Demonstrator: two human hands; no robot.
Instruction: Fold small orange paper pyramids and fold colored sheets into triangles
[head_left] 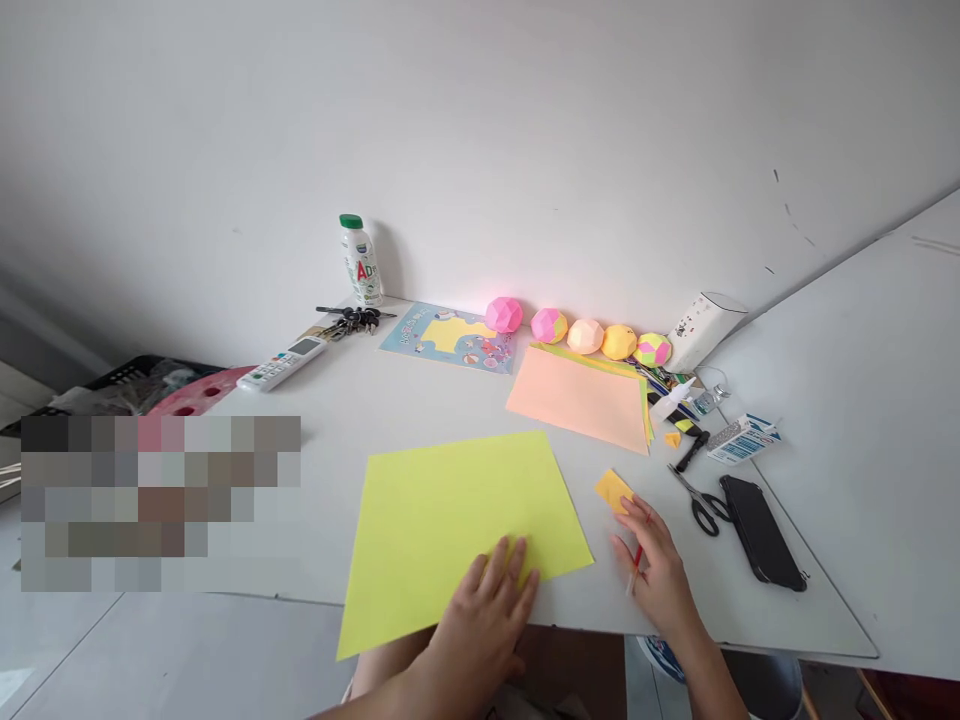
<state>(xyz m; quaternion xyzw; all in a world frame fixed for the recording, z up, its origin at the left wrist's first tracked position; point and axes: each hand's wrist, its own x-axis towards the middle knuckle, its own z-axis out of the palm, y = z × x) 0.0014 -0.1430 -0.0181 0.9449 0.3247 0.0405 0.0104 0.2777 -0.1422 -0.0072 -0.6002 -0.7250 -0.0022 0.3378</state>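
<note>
My left hand (489, 605) lies flat, fingers spread, on a large sheet of yellow-green paper (457, 510). The sheet's near left corner hangs past the table's front edge. To the right, my right hand (656, 570) holds a slim pen-like stick (637, 560), red with a pale end, against the palm. Its fingertips touch a small orange piece of paper (613, 488) on the table. Past that lies a stack of coloured paper (581, 395) with a peach sheet on top. Black-handled scissors (705, 508) rest open to the right of my right hand.
Several faceted paper balls (585, 336) line the wall. A bottle (361, 262), keys (356, 320), a remote control (283, 364) and a blue printed card (480, 352) stand or lie at the back left. A black phone (761, 530), glue bottle (673, 398) and small box (744, 438) are on the right.
</note>
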